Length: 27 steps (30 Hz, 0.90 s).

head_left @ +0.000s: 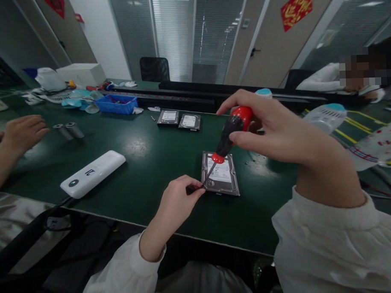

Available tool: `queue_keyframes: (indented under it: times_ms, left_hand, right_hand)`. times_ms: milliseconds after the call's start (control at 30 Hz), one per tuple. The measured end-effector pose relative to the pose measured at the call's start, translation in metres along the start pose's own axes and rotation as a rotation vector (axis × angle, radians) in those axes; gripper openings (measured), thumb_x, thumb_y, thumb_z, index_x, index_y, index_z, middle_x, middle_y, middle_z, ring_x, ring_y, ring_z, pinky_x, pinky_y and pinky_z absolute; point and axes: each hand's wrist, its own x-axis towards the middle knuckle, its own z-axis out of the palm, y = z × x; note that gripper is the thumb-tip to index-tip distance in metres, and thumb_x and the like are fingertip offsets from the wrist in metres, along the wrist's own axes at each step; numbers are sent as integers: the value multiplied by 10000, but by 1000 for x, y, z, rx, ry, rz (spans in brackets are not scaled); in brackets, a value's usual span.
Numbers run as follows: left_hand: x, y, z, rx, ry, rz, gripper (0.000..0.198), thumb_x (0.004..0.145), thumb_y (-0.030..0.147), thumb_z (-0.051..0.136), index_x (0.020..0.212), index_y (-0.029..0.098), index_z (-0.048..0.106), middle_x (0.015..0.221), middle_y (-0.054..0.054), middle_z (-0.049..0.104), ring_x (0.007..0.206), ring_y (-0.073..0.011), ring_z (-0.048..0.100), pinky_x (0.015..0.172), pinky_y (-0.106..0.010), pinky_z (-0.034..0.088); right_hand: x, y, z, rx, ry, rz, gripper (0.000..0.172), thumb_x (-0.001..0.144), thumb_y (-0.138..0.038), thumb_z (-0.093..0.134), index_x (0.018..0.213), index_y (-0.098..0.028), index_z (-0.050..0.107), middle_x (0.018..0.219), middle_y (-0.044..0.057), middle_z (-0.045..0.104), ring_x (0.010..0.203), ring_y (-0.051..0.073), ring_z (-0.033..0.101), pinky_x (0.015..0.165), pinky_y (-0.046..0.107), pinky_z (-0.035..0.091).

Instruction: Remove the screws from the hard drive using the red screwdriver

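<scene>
My right hand [268,131] is closed around the red and black handle of a screwdriver [229,134]. The screwdriver slants down to the left, its thin shaft crossing a hard drive [224,173] that lies label side up on the green table. Thumb and fingers of my left hand [181,196] are pinched together at the drive's near left corner, right where the screwdriver's tip ends. Whatever sits between those fingertips is hidden; something dark shows there.
Two more hard drives [178,120] lie farther back, close to a blue bin [117,107]. A white device marked 21 [94,173] lies to the left, with metal cylinders [68,131] behind it. Another person's hand [23,133] is at far left; tiny pieces lie right of the drive.
</scene>
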Motion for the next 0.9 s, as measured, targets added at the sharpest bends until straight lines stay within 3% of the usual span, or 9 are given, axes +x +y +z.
queue_keyframes:
  times_ms: [167,400,533,700,900]
  left_hand:
    - [1,-2,1,-8,0,15,33,856,216,724,871,206,752,902,-19,751,805,-177,681,701,-294,495]
    - [1,-3,3,-49,9,-7,23,833,200,739,839,205,761,831,-6,741,734,-160,664,689,-287,499]
    - [1,-4,2,-42,4,-8,28,839,220,734,839,213,761,845,-5,739,758,-165,666,693,-292,499]
    - [1,-3,1,-3,2,16,45,851,232,720,859,216,762,871,-10,746,768,-169,662,701,-300,500]
    - [0,-1,0,15,-2,45,54,866,226,701,850,205,748,891,-16,749,751,-166,655,684,-294,491]
  right_hand:
    - [2,1,6,-91,5,31,217,909,-401,616,888,-189,656,678,-16,546,602,115,459,612,292,310]
    - [5,0,13,-56,2,22,187,895,-289,608,746,-178,633,607,-24,519,581,110,444,600,297,303]
    - [4,-2,13,-58,-7,-8,214,909,-346,623,785,-173,639,627,-25,524,586,107,440,607,298,311]
    - [4,-8,16,20,-73,-64,307,807,-406,768,918,-156,629,779,-12,574,660,104,449,630,278,332]
    - [5,-13,27,152,-68,-100,310,794,-398,775,870,-169,580,748,-29,528,659,104,406,616,272,312]
